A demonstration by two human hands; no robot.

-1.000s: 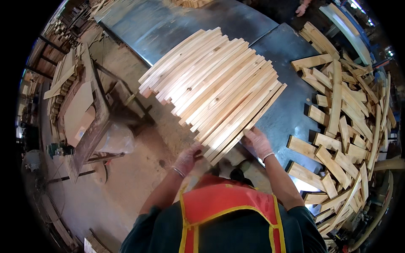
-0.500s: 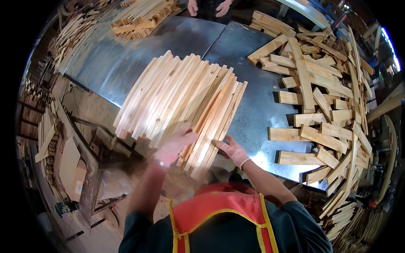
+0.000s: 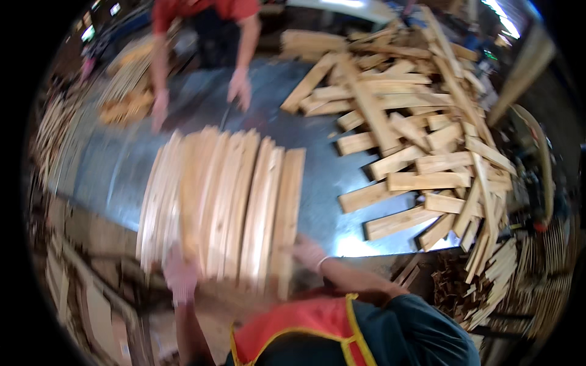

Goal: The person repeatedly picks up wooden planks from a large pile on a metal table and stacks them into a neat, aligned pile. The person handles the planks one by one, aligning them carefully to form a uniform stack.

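Observation:
A row of long pale wooden strips lies side by side on the metal table, with narrow gaps among those on the right. My left hand, in a pale glove and blurred, rests at the near ends of the strips on the left, fingers stretched forward. Against the near right edge of the outermost strip is my right hand, also gloved, its fingers extended and not wrapped round it. Beyond the far ends, a co-worker's two hands reach down over the table.
Short boards lie in a jumbled heap on the right of the metal table. Stacked strips stand at the far left. A frame with rails is at the lower left, and more wood pieces lie below the table at right.
My left hand has moved left along the near ends. The strips show wider faces and gaps. The view has shifted, and the co-worker's hands now reach down toward the strips' far ends.

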